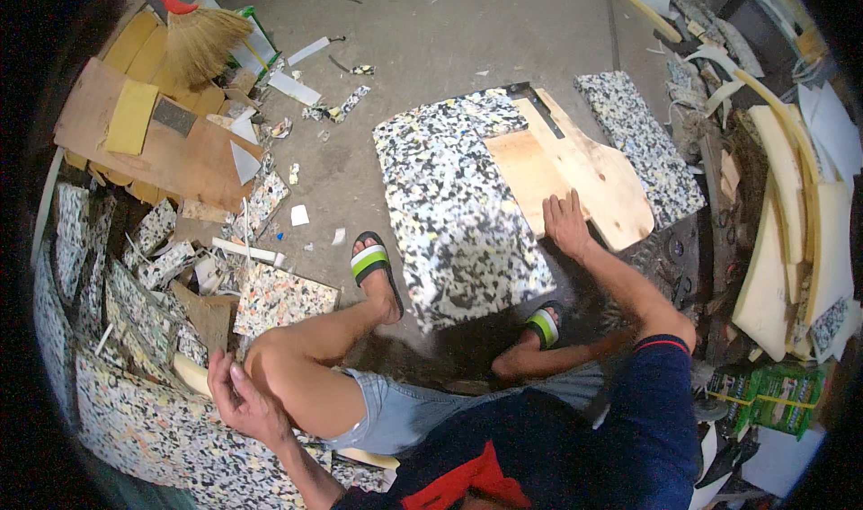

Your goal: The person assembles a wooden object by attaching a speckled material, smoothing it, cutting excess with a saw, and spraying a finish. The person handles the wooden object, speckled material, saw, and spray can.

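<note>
My right hand (566, 227) lies with its fingers stretched out on the near edge of a pale wooden board (524, 170). This board sits on a large speckled foam slab (454, 195) on the floor before me. A second wooden piece with a rounded end (618, 186) lies alongside it, with a dark narrow bar (542, 113) near its far end. My left hand (247, 402) is raised beside my left knee, its fingers loosely bent and apart. Nothing shows in it. To the right of the boards rests a speckled foam strip (640, 149).
At the left stand a straw broom (207, 44), a plywood sheet (117, 146) and heaped foam scraps (162, 267). Offcuts such as a white strip (294, 88) litter the floor (413, 34). Curved cream foam pieces (778, 240) and green packages (787, 398) lie at the right.
</note>
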Motion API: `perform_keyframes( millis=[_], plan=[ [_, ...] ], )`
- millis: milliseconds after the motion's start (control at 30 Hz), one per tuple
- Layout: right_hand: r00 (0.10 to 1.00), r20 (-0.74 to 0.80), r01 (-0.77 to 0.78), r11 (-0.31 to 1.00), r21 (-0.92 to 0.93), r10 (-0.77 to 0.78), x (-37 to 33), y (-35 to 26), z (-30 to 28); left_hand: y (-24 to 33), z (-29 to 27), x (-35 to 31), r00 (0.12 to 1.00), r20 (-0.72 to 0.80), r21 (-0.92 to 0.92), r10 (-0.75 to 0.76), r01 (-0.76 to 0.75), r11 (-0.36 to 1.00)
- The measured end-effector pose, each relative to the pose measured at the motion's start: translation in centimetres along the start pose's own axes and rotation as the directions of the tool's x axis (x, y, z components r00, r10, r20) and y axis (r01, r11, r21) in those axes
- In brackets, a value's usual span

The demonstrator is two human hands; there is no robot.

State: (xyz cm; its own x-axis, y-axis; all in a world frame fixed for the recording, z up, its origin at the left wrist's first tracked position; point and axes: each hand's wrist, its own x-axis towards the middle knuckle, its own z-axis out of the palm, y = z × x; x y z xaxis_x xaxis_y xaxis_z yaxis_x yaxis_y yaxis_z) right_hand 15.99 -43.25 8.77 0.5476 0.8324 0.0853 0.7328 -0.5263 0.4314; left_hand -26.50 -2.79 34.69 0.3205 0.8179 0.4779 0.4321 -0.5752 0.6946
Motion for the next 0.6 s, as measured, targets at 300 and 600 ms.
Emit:
perform_keyframes(
  millis=[300,600],
  plan=[
    [0.993,0.034,0.105,0.97,0.22,-0.115,13.5,8.9,-20.6,0.8,-0.4,0.4,0.997,-0.028,-0.05,0.069,-0.071,0.996],
    [1.0,0.016,-0.021,0.916,0.401,0.016,12.9,17.9,-25.2,0.1,-1.7,1.1,0.999,0.016,0.053,0.029,-0.029,0.998]
  ],
)
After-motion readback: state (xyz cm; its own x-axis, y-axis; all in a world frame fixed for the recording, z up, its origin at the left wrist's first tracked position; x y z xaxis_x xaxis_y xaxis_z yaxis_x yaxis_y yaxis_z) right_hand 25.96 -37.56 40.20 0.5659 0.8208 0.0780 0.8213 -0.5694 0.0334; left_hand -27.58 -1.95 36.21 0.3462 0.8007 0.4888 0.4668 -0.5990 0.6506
